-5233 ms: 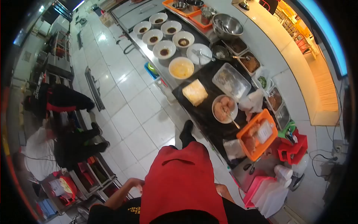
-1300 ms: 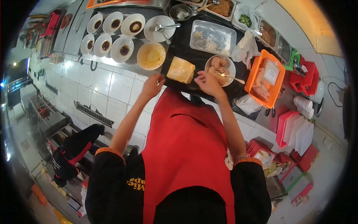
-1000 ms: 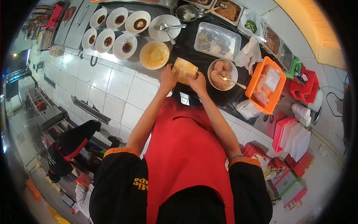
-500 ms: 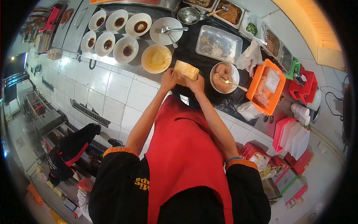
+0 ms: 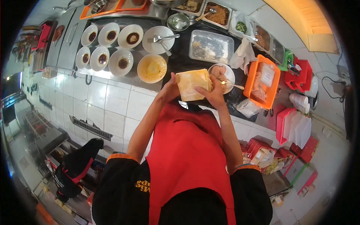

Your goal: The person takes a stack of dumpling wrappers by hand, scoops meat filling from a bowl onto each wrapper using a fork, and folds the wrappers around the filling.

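A stack of yellow square wrappers (image 5: 193,83) is held up over the counter's front edge. My left hand (image 5: 170,88) grips its left side, and my right hand (image 5: 215,92) holds the right side, with the thumb lying on the front face. Partly behind my right hand stands a white bowl of pinkish minced meat (image 5: 218,71) with a golden-handled utensil (image 5: 233,85). A bowl with yellow liquid (image 5: 152,68) is to the left of the stack. Beyond lies a clear tray with whitish powder (image 5: 211,47).
Several white bowls with dark sauce (image 5: 122,63) stand at the left, beside a plate with cutlery (image 5: 150,44). An orange basket (image 5: 276,80) holds packed meat at the right. Metal food containers (image 5: 216,15) line the back. Another person (image 5: 77,165) is at the lower left.
The wrapper stack has risen from the counter and its broad face now shows. Both hands have lifted with it, and my right hand has moved rightward, in front of the meat bowl.
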Demonstrator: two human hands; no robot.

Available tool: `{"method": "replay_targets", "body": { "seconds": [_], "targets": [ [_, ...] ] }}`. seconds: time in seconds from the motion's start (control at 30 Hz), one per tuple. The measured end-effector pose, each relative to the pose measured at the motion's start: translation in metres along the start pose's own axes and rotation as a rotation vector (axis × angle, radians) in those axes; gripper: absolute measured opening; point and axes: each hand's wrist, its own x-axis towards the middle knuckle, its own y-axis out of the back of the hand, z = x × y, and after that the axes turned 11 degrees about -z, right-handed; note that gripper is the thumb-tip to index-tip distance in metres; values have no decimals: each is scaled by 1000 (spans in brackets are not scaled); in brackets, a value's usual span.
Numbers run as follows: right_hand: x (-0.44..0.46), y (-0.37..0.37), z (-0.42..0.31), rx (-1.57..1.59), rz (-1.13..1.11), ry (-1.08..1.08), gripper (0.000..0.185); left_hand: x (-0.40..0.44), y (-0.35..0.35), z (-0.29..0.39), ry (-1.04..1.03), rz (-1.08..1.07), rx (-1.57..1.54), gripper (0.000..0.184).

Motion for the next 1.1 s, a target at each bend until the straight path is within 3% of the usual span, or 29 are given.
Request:
{"method": "replay_targets", "body": {
  "seconds": [0.03, 0.07, 0.13, 0.2, 0.23, 0.27, 0.37, 0.5, 0.53, 0.57, 0.67, 0.7, 0.73, 0.8, 0.83, 0.87, 0.93, 0.97, 1.0, 1.07, 1.1],
  "targets": [
    [-3, 6, -8, 66, -32, 43, 78, 4, 1, -5, 25, -183, -102, 89],
    [-6, 9, -15, 58, -18, 47, 78, 8, -4, -8, 50, -366, -204, 101],
    [-10, 11, -28, 9, 8, 263, 82, 18, -18, -19, 27, -356, -217, 108],
    [-16, 9, -43, 5, 41, 301, 84, 26, -30, -25, 24, -289, -178, 103],
    [-17, 12, -44, -115, 89, 328, 84, 24, -25, -32, 63, -177, -147, 88],
    [-20, 13, -44, -232, 138, 350, 85, 26, -36, -31, 70, -189, -146, 88],
    [-29, 14, -53, -127, 120, 338, 86, 31, -80, -10, -14, -67, -5, 57],
    [-45, 22, -54, -260, 266, 386, 79, 36, -96, 1, -24, -74, -9, 57],
    [-49, 27, -58, -367, 348, 367, 75, 39, -102, 4, -6, -38, -208, 56],
    [-50, 30, -52, -260, 391, 464, 62, 40, -105, 7, 12, 0, -408, 56],
    [-56, 56, -26, -31, 285, 366, 58, 58, -83, 8, -2, 39, -338, 59],
    [-53, 52, -22, -76, 365, 381, 48, 62, -84, 10, -26, 150, -113, 50],
    [-53, 57, -12, -77, 365, 384, 48, 63, -83, 14, -27, 148, -111, 50],
    [-49, 68, 18, 18, 239, -158, 34, 65, -81, 22, -402, 47, 1457, 37],
    [-50, 65, 30, -64, 183, -201, 29, 68, -80, 19, -556, 62, 1577, 31],
    [-53, 66, 34, -64, 181, -196, 29, 70, -76, 14, -560, 63, 1581, 31],
    [-61, 71, 41, -216, -178, -410, 29, 73, -67, 2, -259, 277, 733, 34],
    [-60, 72, 33, -197, -247, -514, 43, 74, -70, 1, -172, 359, 384, 31],
    [-63, 71, 34, -200, -249, -521, 43, 71, -72, -1, -172, 362, 377, 31],
    [-63, 66, 30, -182, -303, -245, 68, 66, -78, 6, -504, 305, 1599, 28],
    [-63, 69, 24, -244, -366, -308, 90, 64, -88, 9, -738, 288, 2001, 26]
  ]
}}
